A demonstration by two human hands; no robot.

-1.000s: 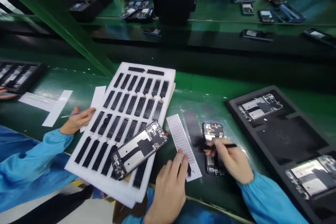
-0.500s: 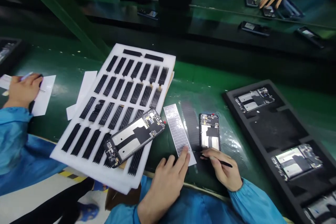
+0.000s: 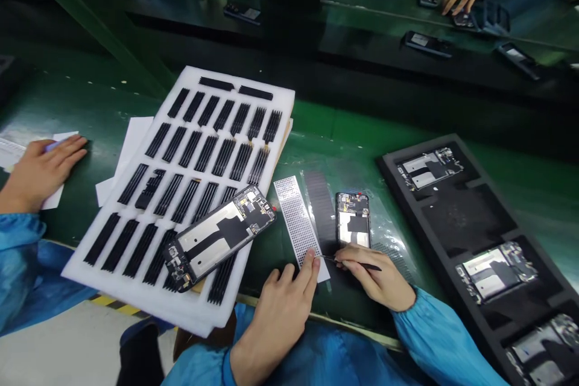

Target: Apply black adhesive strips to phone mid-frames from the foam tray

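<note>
My left hand (image 3: 284, 304) lies with its fingers stretched out, the index fingertip on the lower end of a white sheet (image 3: 296, 217) of small dark dots. Pinched in my right hand (image 3: 380, 277) is a dark pair of tweezers (image 3: 371, 266), its thin tip reaching the sheet near that fingertip. Just beyond the right hand, an opened phone (image 3: 353, 217) lies upright, its lower end hidden by the hand. Between sheet and phone is a dark strip sheet (image 3: 320, 202). Whether the tweezers hold a dot is too small to tell.
Left of my hands, a white foam tray (image 3: 192, 81) holds rows of black strips, with another opened phone (image 3: 221, 235) lying across it. A black foam tray (image 3: 491, 205) with phone bodies stands at right. Co-workers' hands (image 3: 49, 172) work at left and across the bench.
My right hand has shifted left, bringing the tweezers' tip from beside the phone to the dotted sheet. The co-worker's hand at left has changed position. The whole view has shifted slightly.
</note>
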